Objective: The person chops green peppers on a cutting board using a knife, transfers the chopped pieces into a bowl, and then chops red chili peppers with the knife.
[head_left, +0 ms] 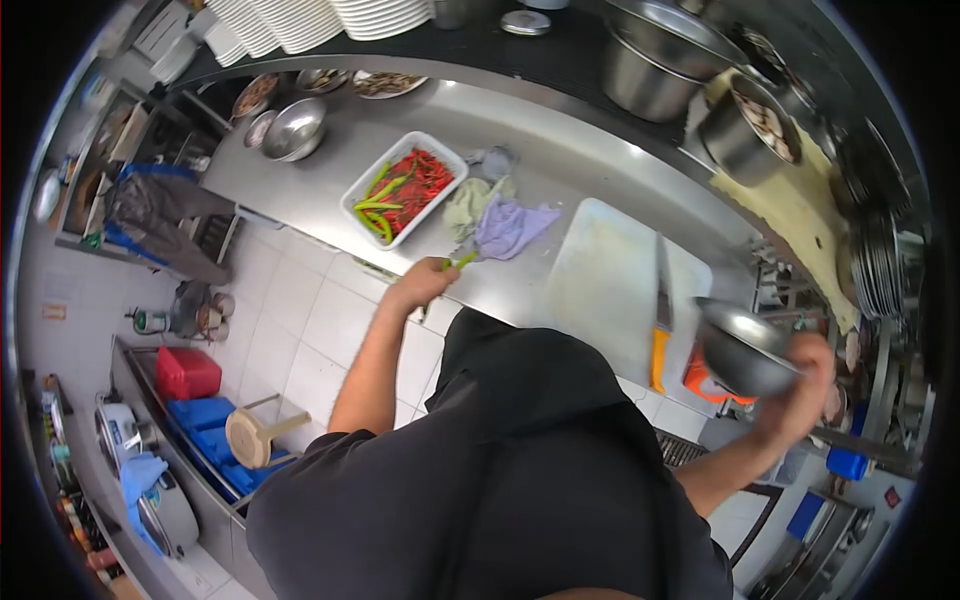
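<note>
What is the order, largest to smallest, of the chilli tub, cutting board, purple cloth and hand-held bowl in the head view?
1. Cutting board
2. Chilli tub and bowl in the right hand: too alike to rank; the bowl may be nearer
3. Purple cloth

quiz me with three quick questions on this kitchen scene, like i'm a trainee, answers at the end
1. Which hand holds a metal bowl?
2. Fill in the blank: between the white tub and the cutting board lie crumpled ____.
3. True or false: everything in the tub is red.

Key:
1. The right hand.
2. Cloths.
3. False; several green chillies lie in it too.
</note>
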### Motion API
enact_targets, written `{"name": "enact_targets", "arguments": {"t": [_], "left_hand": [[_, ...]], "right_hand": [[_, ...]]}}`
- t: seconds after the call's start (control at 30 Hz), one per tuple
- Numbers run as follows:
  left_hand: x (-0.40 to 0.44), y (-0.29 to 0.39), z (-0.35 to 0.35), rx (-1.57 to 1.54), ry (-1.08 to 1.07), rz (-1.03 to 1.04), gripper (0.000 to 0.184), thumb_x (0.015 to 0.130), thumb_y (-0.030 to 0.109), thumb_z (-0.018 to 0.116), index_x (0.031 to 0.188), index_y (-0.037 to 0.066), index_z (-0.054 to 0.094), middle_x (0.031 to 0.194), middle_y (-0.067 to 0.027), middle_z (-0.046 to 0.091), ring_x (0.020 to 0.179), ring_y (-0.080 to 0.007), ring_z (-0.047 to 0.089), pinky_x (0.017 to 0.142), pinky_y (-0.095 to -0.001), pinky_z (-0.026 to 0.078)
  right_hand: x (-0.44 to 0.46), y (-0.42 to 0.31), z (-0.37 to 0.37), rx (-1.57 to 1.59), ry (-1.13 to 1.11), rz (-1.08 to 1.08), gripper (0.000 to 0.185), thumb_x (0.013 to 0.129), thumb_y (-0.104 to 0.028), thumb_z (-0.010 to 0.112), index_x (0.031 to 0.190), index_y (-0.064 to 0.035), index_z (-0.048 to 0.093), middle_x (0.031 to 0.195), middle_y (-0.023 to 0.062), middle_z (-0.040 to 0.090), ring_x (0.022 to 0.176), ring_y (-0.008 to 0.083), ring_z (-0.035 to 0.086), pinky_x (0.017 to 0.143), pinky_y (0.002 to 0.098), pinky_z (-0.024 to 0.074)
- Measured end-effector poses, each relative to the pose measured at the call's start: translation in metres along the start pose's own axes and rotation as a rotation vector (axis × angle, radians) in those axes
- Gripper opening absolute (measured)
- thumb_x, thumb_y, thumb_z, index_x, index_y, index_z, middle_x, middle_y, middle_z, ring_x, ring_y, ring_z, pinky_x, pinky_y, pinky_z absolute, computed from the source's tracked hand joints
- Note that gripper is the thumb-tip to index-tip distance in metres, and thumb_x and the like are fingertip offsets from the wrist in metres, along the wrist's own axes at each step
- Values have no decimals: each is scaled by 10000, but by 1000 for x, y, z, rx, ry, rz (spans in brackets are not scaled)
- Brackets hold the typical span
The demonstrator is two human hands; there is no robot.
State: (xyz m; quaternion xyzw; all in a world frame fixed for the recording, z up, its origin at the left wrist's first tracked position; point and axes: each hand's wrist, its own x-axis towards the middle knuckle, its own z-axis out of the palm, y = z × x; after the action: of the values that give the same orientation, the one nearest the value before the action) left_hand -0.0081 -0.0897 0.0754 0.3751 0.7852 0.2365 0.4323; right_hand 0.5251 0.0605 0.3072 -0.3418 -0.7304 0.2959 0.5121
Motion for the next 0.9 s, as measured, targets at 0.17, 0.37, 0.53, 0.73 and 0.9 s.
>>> {"name": "enact_targets", "arguments": {"t": [0.17,0.37,0.53,0.73,0.9], "left_hand": [[12,17,-2,229,27,105,392,870,391,687,927,3,714,790,-171,705,766,-298,691,730,-431,533],[44,37,9,252,213,318,378,872,390,769,913,21,701,751,-190,709,715,-363,708,696,-473,532],[45,55,21,-185,-43,283,320,909,333,792,916,35,674,706,-30,609,660,-140,555,614,-344,457],[63,106,53,85,-231,513,336,915,335,783,913,23,658,716,-57,594,647,-153,521,625,-364,441],[94,154,120,164,-567,626,345,940,374,752,925,39,674,738,-43,608,667,-142,539,620,-350,448]], "right_hand": [[29,91,194,-5,-299,419,148,1014,-116,587,1039,6,669,840,23,615,711,97,566,656,267,471],[27,227,341,-441,-354,105,169,899,-123,663,1049,-79,725,993,134,706,945,359,690,838,437,555],[-2,182,332,-408,-392,128,339,910,-109,657,1248,-118,679,1182,113,688,1014,334,687,871,431,566],[-37,115,275,-189,-422,475,409,905,-120,676,1313,-118,650,1252,117,655,982,317,688,866,443,563],[-75,163,232,-482,-546,200,300,934,-236,674,1200,-101,701,992,133,708,961,351,680,853,458,542]]}}
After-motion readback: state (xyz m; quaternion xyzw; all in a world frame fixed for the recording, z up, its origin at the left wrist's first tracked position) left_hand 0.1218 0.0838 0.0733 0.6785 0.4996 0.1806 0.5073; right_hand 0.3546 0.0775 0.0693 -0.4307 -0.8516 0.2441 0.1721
